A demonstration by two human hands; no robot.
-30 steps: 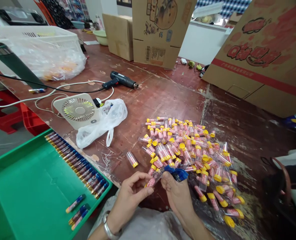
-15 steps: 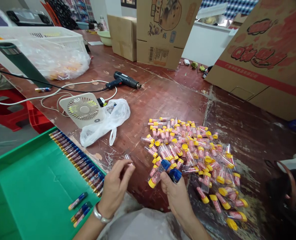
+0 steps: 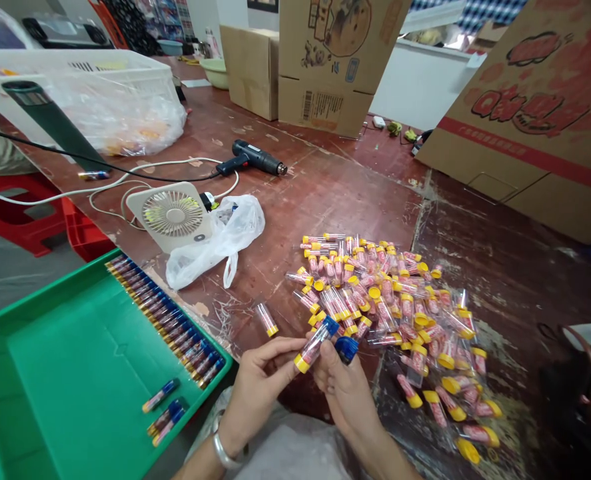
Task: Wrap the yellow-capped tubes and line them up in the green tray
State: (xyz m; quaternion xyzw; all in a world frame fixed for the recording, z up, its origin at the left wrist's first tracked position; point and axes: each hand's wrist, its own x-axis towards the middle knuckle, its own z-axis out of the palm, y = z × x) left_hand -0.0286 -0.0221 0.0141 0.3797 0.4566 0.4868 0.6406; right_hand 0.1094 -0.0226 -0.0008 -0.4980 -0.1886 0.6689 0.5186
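Your left hand (image 3: 256,383) holds a tube (image 3: 315,347) near its yellow end; your right hand (image 3: 344,385) grips blue wrappers (image 3: 346,349) beside it.

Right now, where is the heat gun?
The heat gun lies on the table, in the head view's upper half, left of centre, just beyond the fan and white plastic bag.

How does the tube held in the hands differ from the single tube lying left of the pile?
The held tube has a blue end opposite its yellow one; the lone tube is clear there. The held tube is raised, the left hand at its yellow end; the lone tube lies on the table. The held tube's yellow end points lower left, the lone tube's lower right. Both have one yellow end.
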